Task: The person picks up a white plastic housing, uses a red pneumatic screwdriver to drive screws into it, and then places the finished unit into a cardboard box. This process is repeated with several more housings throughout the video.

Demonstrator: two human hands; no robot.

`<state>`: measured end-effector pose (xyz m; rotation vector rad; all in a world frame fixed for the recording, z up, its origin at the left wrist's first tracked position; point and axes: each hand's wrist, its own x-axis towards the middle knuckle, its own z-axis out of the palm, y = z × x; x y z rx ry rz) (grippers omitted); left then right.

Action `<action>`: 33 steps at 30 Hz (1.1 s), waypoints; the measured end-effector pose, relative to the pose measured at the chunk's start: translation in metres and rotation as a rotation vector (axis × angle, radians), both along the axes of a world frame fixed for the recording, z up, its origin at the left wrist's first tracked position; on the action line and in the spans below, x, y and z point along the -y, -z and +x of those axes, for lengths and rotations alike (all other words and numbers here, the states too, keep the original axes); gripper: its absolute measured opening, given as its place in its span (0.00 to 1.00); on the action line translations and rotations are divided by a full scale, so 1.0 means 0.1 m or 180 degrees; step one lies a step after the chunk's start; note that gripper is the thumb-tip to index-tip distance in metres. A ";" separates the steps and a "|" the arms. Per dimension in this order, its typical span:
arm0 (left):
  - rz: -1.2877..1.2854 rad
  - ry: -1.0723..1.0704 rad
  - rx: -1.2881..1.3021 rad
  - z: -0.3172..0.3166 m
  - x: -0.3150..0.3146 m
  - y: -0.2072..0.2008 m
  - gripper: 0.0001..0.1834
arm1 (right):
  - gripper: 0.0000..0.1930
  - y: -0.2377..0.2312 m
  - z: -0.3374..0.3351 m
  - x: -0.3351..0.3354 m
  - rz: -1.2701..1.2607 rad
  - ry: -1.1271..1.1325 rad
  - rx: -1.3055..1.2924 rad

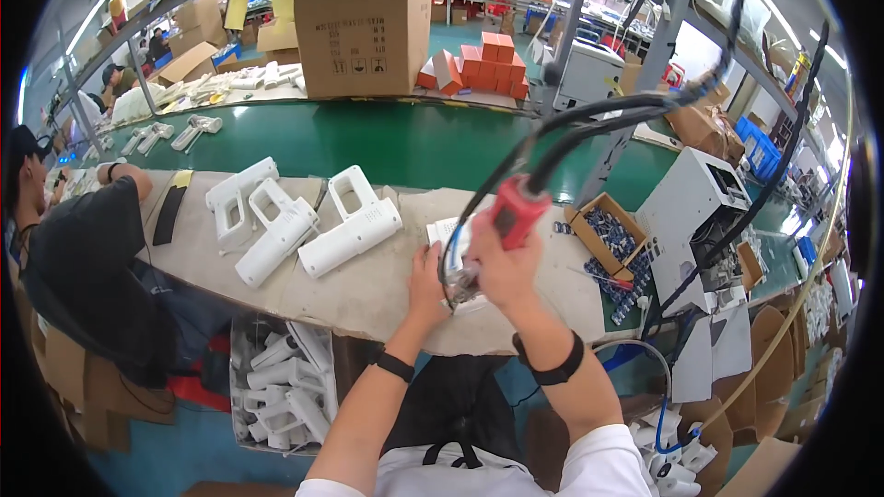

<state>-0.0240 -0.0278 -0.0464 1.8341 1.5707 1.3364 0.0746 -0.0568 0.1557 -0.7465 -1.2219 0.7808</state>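
Blur and crossing fingers hide most of the white plastic piece (440, 232) here, and the tip of the red, black-cabled handheld power tool (512, 210) is hard to make out. The right hand (505, 265) is wrapped around that tool, forearm slanting in from lower right; the left hand (426, 287) lies at the white piece's left side, its grip impossible to tell. Both work near the front edge of the beige-covered tabletop (387, 299). Beige surface shows leftward, up to three white, pistol-shaped plastic housings (352, 225); rightward it runs towards an open brown cardboard box (633, 273) of small dark-blue parts (608, 232).
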 end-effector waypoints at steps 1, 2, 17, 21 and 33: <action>0.0012 -0.0044 0.0078 -0.01 0.03 -0.05 0.46 | 0.09 -0.08 0.07 -0.01 -0.0067 0.0155 -0.0116; 0.0021 -0.0094 0.0158 -0.02 0.06 -0.10 0.46 | 0.10 -0.21 0.18 0.00 -0.0147 0.0140 -0.0143; -0.0300 0.0605 0.2637 -1.39 1.84 -0.75 0.57 | 0.30 0.93 0.87 1.14 -0.1548 -0.0396 0.0900; -0.0235 0.1543 0.2372 -1.11 1.99 -1.07 0.39 | 0.23 1.14 1.00 1.41 -0.2641 -0.2340 -0.0888; 0.0412 0.3358 0.1479 0.15 1.64 -1.49 0.25 | 0.33 1.31 2.55 3.57 -0.2889 0.0135 -0.1753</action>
